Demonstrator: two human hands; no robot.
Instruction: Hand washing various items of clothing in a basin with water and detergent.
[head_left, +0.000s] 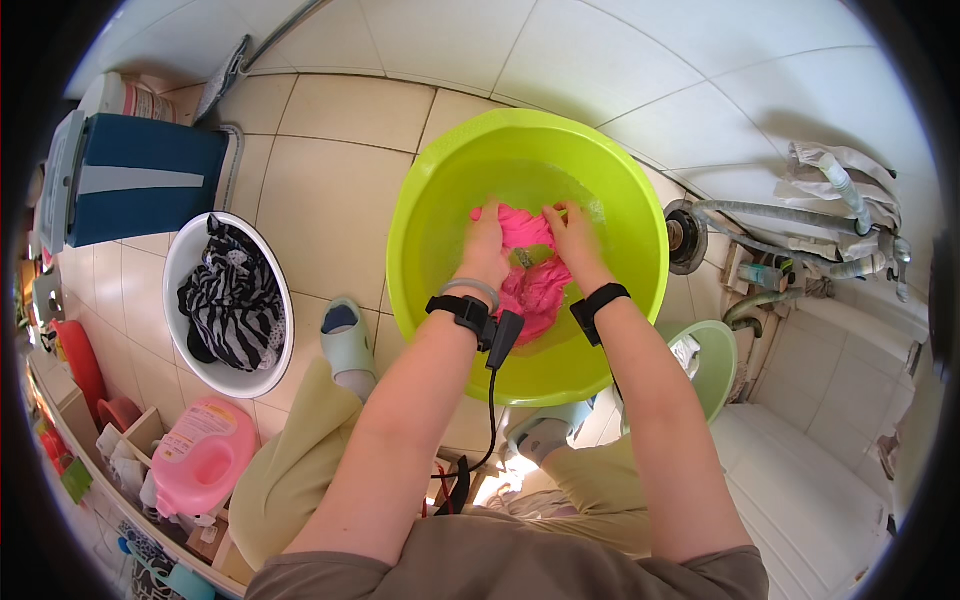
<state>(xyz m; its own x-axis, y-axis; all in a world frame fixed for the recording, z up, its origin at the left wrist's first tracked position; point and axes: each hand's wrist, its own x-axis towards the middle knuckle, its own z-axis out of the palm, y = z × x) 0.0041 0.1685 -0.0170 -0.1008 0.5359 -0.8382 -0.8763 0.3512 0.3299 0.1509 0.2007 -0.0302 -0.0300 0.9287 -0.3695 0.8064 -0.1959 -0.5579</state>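
Note:
A wide lime-green plastic basin (439, 180) with water in it stands on the floor before me. In it lies a wet bright pink cloth (534, 289), bunched up, its lower part in the water. My left hand (486, 244) grips the cloth's upper left side. At its upper right edge, my right hand (571, 238) pinches the fabric between thumb and fingers. The stretch of cloth between the hands is gathered into folds. Both wrists wear black straps, and the left one also has a pale ring-shaped band.
At left, a white oval basin (176, 315) holds black-and-white striped fabric (236, 300). Behind it stands a blue bin (142, 180); a pink detergent jug (206, 454) is nearer me. Right of the lime basin are a floor drain (685, 237) with hoses and a pale green tub (716, 367).

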